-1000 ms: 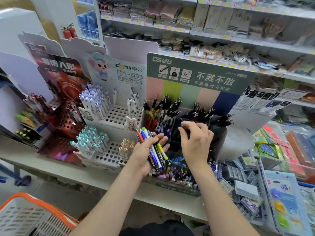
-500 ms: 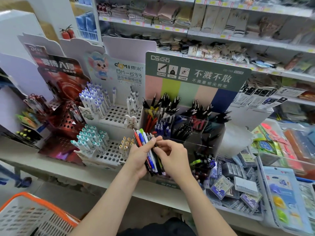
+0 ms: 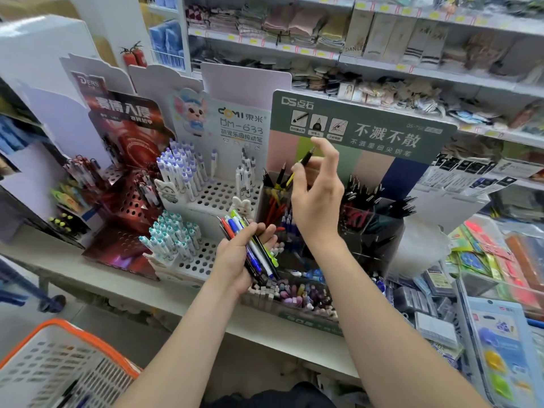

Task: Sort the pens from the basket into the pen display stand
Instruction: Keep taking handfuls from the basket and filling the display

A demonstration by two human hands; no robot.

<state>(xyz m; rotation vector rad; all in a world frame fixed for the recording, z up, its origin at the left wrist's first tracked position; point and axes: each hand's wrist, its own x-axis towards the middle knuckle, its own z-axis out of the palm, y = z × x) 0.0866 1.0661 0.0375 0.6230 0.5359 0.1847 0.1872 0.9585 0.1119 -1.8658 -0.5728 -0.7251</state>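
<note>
Right hand (image 3: 318,201) has lifted off the bundle, thumb and forefinger pinching a slim black-and-yellow pen (image 3: 306,156) above the back-left slots of the clear plastic, green-headed pen display stand (image 3: 379,231). One more looks ready to file! Left hand (image 3: 235,260) grips a fistful of mixed coloured pens (image 3: 253,245). Which slot is meant is unclear, and the orange-rimmed white basket (image 3: 59,363) is cut off.

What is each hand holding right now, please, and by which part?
The right hand pinches a black-and-yellow pen at mid-barrel; the left hand grips a bundle of pens around their middles.

Basket (image 3: 44,363) lower-left of pen display stand (image 3: 362,128) (on shelf (image 3: 88,269)).
</note>
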